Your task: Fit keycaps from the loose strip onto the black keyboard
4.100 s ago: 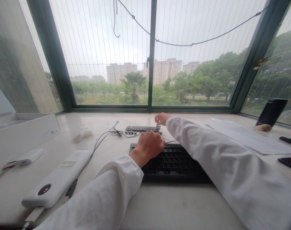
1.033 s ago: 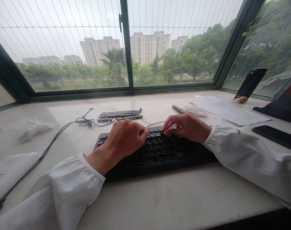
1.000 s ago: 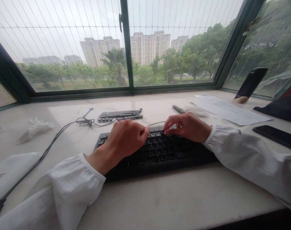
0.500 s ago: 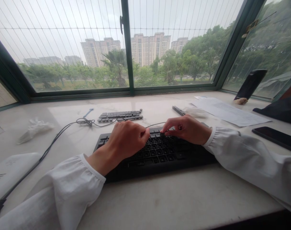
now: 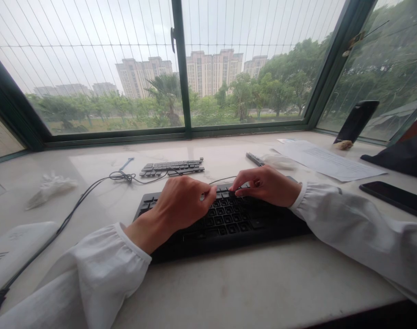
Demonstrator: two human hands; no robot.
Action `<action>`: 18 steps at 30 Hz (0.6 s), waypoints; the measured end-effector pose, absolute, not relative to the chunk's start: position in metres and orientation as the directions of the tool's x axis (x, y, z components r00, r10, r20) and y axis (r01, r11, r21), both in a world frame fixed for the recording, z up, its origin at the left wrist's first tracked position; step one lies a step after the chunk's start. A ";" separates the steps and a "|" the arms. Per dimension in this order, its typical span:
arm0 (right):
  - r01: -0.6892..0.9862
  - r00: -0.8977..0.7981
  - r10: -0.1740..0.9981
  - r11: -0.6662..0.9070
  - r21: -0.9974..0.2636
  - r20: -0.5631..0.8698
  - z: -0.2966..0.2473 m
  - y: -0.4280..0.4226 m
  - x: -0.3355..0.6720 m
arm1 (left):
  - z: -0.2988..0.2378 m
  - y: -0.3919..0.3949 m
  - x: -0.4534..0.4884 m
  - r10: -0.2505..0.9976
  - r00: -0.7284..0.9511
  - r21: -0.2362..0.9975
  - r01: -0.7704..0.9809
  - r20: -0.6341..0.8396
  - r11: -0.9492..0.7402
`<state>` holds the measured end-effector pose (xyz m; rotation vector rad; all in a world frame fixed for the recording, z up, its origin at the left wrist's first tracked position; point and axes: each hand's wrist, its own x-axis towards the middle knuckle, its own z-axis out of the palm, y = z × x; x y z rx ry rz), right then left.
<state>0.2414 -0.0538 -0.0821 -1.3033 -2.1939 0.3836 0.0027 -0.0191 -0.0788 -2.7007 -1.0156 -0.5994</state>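
A black keyboard lies on the pale tabletop, its middle showing bare key sockets with the keycaps off. Over its left half is my left hand, closed, with thumb and fingertips together near the upper row; whatever sits between them is hidden. Thumb and forefinger of my right hand pinch at a dark keycap in the upper row, right of the left hand. Behind the keyboard, loose black keycaps are laid out in rows.
A black cable runs across the left side, near a small blue tool, a crumpled white glove and a white box. Right lie a dark pen-like object, papers and a phone; another phone leans at the window.
My left thumb and fingertips have shifted slightly to the right over the upper row. My right hand stays at almost the same keys. The camera view has moved a little.
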 end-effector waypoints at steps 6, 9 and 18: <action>0.686 -0.341 0.882 0.470 -0.556 0.326 -0.084 -0.052 0.240 | -0.079 -0.024 0.005 0.551 0.752 -0.015 0.595 0.362 -0.803; 0.697 -0.297 0.887 0.455 -0.554 0.355 -0.083 -0.052 0.239 | -0.080 -0.026 0.005 0.499 0.810 -0.039 0.535 0.308 -0.844; 0.659 -0.295 0.898 0.438 -0.611 0.326 -0.084 -0.052 0.241 | -0.079 -0.028 0.007 0.491 0.848 -0.073 0.513 0.202 -0.856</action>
